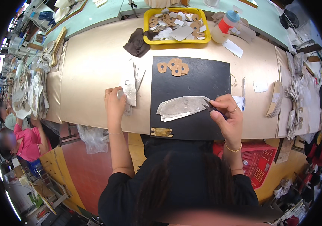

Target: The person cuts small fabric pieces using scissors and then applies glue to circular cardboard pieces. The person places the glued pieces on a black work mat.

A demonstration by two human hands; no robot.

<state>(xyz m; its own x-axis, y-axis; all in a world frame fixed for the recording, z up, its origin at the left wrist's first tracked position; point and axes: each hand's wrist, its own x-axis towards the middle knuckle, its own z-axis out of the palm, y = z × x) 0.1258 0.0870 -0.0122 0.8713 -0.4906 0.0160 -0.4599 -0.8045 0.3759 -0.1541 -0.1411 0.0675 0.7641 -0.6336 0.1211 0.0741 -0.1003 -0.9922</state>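
Observation:
My right hand [227,113] grips a small dark cutting tool [208,107], its tip at the right end of a stack of silver-grey curved pieces [180,107]. That stack lies on a black cutting mat [206,79]. My left hand [114,101] rests on the beige table left of the mat, fingers pinching a pile of silver-grey pieces [129,88]. Several small tan oval pieces [174,67] lie at the mat's far edge.
A yellow tray [176,40] of tan and white pieces stands beyond the mat, with a dark cloth [136,44] on its left and a plastic bottle [225,27] on its right. Paper stacks [294,98] line the right side. A red crate [257,160] sits below. Another person [21,141] sits far left.

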